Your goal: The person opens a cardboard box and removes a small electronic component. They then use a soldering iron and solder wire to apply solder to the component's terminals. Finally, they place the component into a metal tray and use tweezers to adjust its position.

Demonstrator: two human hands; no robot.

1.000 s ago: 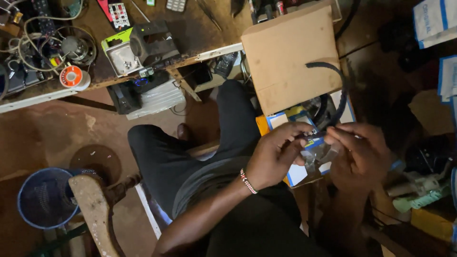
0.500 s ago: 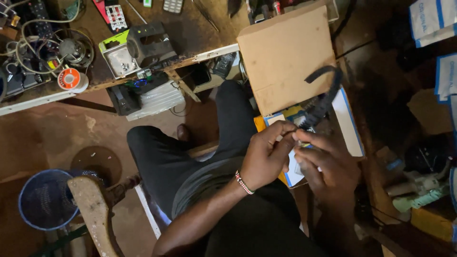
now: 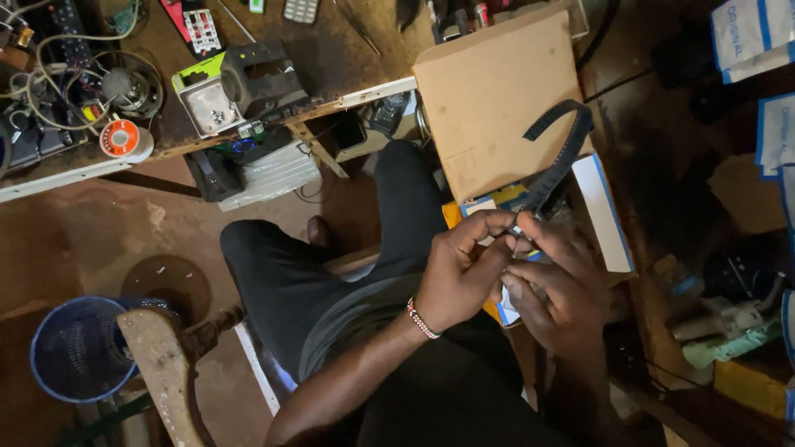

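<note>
I sit with both hands over my lap. My left hand [image 3: 460, 273], with a beaded bracelet at the wrist, and my right hand [image 3: 555, 285] pinch the lower end of a long black strip [image 3: 559, 161]. The strip rises and curls over a plain cardboard box [image 3: 489, 99]. Under the hands lies a white and blue box [image 3: 609, 211] with some yellow and blue packaging. The part pinched between the fingertips is too small to make out.
A cluttered workbench [image 3: 331, 62] runs along the top with tangled wires, a solder spool [image 3: 124, 139], a grey and green tool [image 3: 240, 87] and small parts. A blue mesh bin [image 3: 79, 348] and a wooden stool leg [image 3: 166, 372] stand lower left. White and blue packets [image 3: 758, 37] sit at right.
The hands have come closer together and shifted toward the left over the lap. The black strip now stands higher, curling over the cardboard box.
</note>
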